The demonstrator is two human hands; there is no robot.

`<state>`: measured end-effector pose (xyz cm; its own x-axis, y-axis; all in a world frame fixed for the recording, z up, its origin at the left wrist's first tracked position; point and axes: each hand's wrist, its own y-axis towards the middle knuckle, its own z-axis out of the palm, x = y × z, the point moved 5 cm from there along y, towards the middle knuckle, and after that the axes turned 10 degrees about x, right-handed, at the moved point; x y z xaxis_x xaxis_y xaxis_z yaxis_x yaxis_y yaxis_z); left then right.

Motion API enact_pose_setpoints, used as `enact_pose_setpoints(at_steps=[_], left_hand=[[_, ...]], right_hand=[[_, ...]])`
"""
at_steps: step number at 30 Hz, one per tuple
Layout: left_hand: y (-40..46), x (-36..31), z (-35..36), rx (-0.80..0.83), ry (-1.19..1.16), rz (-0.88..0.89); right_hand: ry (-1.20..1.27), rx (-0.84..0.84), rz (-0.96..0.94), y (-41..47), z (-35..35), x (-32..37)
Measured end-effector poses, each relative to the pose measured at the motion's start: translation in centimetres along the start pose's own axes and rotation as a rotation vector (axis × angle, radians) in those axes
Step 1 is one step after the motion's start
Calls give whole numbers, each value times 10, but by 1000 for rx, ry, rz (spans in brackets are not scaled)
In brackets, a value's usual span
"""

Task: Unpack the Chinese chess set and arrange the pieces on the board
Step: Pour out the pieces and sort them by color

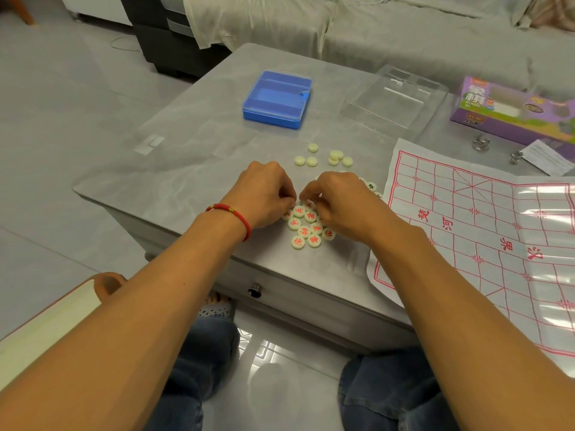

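Several cream round chess pieces with red characters (306, 227) lie clustered face up on the grey table, between my hands. My left hand (267, 194) and my right hand (339, 203) hover over the far side of this cluster, fingertips curled down onto pieces; what each pinches is hidden. Several blank-side-up pieces (311, 158) lie farther back. Pieces with dark characters (371, 186) peek out beyond my right hand. The board sheet (485, 237), white with red lines, lies spread at the right, overhanging the table's near edge.
An empty blue plastic case (277, 101) sits at the back centre, with a clear lid (395, 98) to its right. A purple packaging box (513, 110) and a paper slip (547, 157) sit at the far right. The table's front edge (249, 265) has a drawer knob (255, 289).
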<state>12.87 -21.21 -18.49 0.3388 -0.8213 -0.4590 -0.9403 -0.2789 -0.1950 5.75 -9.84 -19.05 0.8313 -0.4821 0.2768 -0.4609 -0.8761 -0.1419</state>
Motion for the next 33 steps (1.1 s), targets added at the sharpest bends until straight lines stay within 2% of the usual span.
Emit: enact_pose_setpoints(at_steps=[5,7,14,18,25,29,33], left_hand=[[19,4,-5,-130,66,-24],[32,6,-5,-163,105,-16],[59,-1,12,-88,344,-108],[61,2,4,-183,203,-101],[50,3,0,-179,-28,-115],[47,13,1,-156,-204,-180],[47,15,0,-123,-274,-183]], right_hand=[[2,-194,94,13,-18,-19],[-45,-215,133,26,-18,-27],[-119,-217,178,53,-7,-34],[-110,-269,206,54,-13,-33],[-13,-211,240,50,-15,-35],[172,-204,300,45,-20,-48],[327,-163,273,42,-24,-55]])
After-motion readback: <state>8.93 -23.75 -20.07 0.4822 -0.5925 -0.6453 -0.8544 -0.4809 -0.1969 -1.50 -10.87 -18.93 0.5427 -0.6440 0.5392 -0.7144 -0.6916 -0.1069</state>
